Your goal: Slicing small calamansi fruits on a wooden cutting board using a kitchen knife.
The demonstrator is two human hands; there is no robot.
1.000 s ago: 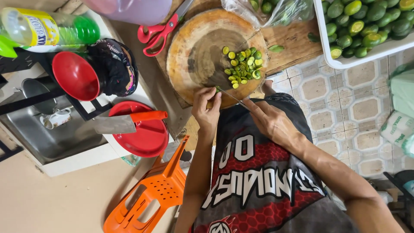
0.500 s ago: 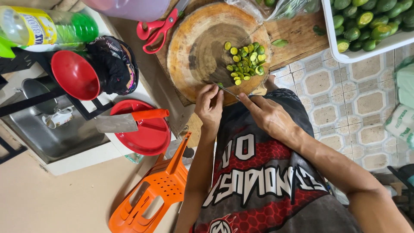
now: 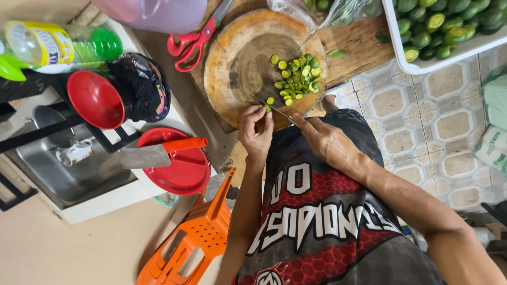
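Note:
A round wooden cutting board [image 3: 240, 58] lies in front of me with a pile of sliced small green fruit [image 3: 298, 79] on its right part. My left hand [image 3: 256, 134] pinches a small green fruit piece [image 3: 268, 108] at the board's near edge. My right hand [image 3: 325, 140] grips a knife [image 3: 277, 110] whose thin blade rests against that piece. The knife's handle is hidden in my palm.
A white tray of whole green fruit [image 3: 449, 26] and a plastic bag [image 3: 327, 10] sit at the top right. Red scissors [image 3: 193, 42] lie left of the board. A cleaver [image 3: 158, 155] rests on a red plate [image 3: 179, 177]. An orange stool [image 3: 195, 237], a sink [image 3: 63, 174], a red bowl [image 3: 95, 100] and a green bottle [image 3: 63, 45] stand at left.
Both hands stay at the board's near edge, with the knife still working on the small fruit. The view has shifted slightly, so the board and pile sit a little lower in frame.

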